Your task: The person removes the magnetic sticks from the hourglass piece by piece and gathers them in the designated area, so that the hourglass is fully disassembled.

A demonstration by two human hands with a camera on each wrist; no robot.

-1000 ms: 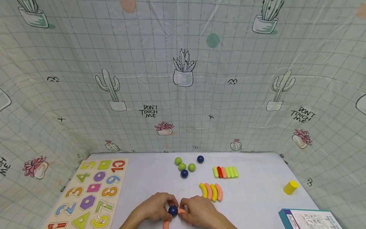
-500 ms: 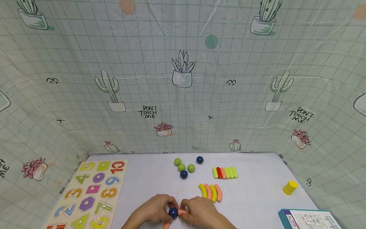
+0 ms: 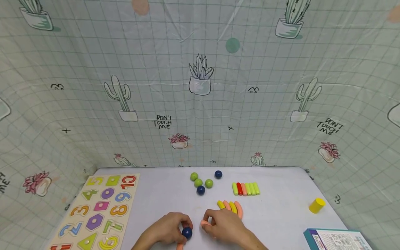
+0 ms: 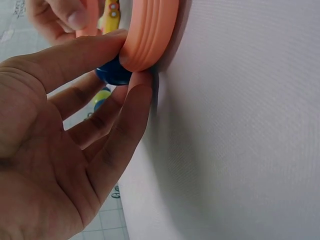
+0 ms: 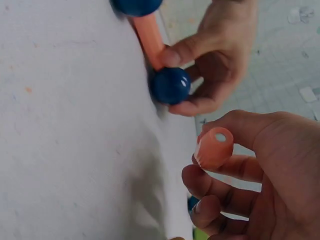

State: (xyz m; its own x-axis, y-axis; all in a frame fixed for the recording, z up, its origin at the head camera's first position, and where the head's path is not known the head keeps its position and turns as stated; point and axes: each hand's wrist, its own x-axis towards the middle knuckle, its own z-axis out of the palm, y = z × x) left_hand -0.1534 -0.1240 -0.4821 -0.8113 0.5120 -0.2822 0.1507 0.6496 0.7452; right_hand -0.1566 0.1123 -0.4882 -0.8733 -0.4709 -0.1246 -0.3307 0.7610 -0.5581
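At the near edge of the white worktop (image 3: 281,215), the left hand (image 3: 167,231) pinches a dark blue ball (image 3: 187,233) against the end of a curved orange piece (image 4: 150,35), thumb on the orange, fingers curled under the ball. Just beside it, the right hand (image 3: 225,227) grips a second orange piece (image 5: 215,147) clear of the ball; its end seems hollow, though the wrist view is dim. Behind lie curved yellow and orange sticks (image 3: 230,207).

Blue ball (image 5: 170,85) gleaming glossy, smooth plastic. Orange curved piece (image 4: 150,32) looking matt, finely ridged. Orange tube (image 5: 215,147) showing matt plastic. Table cover (image 4: 240,140) appearing woven, matt cloth.
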